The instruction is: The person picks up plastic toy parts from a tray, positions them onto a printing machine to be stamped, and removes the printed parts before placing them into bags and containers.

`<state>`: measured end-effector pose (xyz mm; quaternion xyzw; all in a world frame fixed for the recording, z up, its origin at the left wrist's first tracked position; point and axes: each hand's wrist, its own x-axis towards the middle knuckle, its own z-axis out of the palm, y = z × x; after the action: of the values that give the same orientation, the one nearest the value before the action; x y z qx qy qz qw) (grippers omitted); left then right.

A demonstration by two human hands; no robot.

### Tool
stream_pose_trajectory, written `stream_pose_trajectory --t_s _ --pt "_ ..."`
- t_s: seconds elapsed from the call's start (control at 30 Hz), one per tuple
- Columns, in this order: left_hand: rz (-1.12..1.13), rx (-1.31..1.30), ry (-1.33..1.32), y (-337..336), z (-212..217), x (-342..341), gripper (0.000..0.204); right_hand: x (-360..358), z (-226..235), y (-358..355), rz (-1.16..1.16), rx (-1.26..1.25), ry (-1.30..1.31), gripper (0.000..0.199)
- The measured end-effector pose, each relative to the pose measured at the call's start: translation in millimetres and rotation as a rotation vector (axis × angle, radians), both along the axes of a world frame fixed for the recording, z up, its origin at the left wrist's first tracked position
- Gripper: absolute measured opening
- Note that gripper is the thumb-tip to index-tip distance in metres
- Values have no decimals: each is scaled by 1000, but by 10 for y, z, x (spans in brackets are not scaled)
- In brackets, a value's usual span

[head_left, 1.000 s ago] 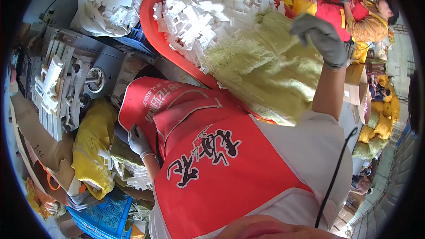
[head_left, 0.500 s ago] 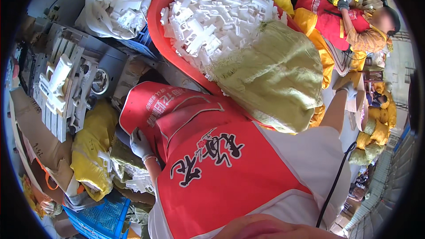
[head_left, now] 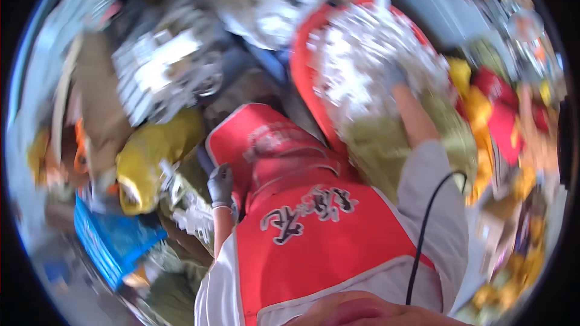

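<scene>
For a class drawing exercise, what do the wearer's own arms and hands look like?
The left hand and right hand wear greyish gloves; blur hides finer markings. Pale, off-white sleeves stop short, leaving the forearms bare. A black cable passes in front of the right sleeve.

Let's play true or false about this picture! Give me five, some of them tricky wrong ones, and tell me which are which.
1. The right hand reaches over the white pieces in the red tub. True.
2. The left hand is over the tub too. False: it is down beside the edge of the red apron.
3. Both hands wear gloves. True.
4. The greenish sack covers all the white pieces. False: plenty of them show past it.
5. The plastic crate at the lower left is blue. True.
</scene>
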<state>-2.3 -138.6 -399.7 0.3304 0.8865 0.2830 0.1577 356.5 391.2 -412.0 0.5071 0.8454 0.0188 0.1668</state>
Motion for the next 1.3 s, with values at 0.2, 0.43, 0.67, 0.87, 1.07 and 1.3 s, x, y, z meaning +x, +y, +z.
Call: stream_pose_trajectory --t_s 0.2,0.43,0.67,0.87,1.07,1.3 --pt "114 128 15 -52 599 -46 16 -218 276 -85 106 58 0 56" --pt "70 257 344 274 1284 -492 16 -263 231 21 220 48 -96 63" --pt "62 457 464 610 2032 -742 19 -199 127 55 265 206 -78 38" --pt "30 500 528 818 2266 -938 18 -311 414 -32 205 184 66 31" --pt "-78 429 612 1212 2588 -1197 22 37 341 143 -710 -363 1292 30" --pt "-224 361 402 1520 2573 -1461 34 142 369 -129 -865 -579 1223 30"
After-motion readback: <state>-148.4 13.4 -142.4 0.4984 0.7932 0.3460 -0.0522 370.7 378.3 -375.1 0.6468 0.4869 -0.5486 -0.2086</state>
